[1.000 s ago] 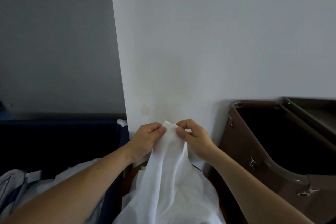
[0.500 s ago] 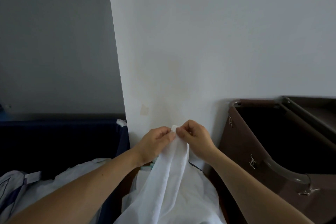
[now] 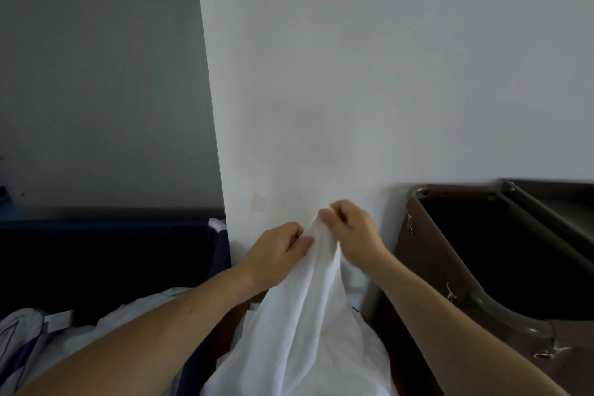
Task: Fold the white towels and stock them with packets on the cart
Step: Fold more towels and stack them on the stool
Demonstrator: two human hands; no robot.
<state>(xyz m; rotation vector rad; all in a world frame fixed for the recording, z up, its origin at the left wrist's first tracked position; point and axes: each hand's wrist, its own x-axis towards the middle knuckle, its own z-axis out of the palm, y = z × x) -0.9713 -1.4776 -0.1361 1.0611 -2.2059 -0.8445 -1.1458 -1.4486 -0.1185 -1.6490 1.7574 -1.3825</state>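
A white towel (image 3: 302, 328) hangs in loose folds from both hands, in front of a white wall at lower centre. My left hand (image 3: 278, 252) pinches its top edge from the left. My right hand (image 3: 353, 233) pinches the same edge from the right and sits slightly higher. The fingertips of the two hands nearly touch. The towel's lower part spreads out over a pile at the bottom of the frame. No packets are in view.
A brown cart bin (image 3: 427, 264) with a curved metal rail stands at the right. A dark blue bin (image 3: 221, 254) holding crumpled white and striped linen (image 3: 29, 337) is at the left. A white wall corner (image 3: 212, 138) rises straight ahead.
The towel's top corner, which stuck up between my fingers, is now gathered into my grip. My right hand has risen slightly and both hands have shifted a little to the right.
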